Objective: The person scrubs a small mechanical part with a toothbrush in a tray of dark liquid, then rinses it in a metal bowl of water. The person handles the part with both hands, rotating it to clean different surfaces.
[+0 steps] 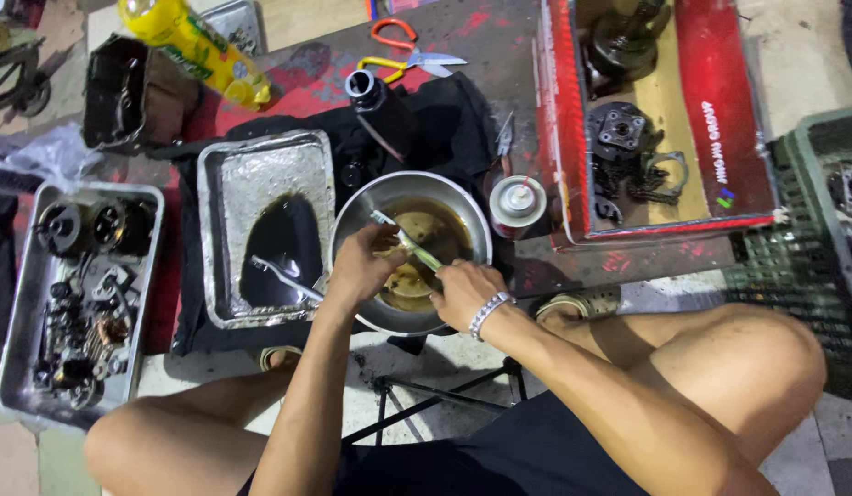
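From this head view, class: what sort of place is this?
Probably an informal repair workshop on the floor: a metal tray of small engine parts, a pan of black oil, and a steel bowl of brown liquid.

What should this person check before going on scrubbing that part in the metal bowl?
1. Part held over the bowl: ok, the left hand holds it above the brown liquid.
2. Brush in hand: ok, the right hand grips the green toothbrush.
3. Liquid level: ok, a brown pool lies in the bowl.
4. Spill risk: cannot tell, the tray of black oil sits right beside the bowl.
5. Spray can close by: ok, upright next to the bowl.
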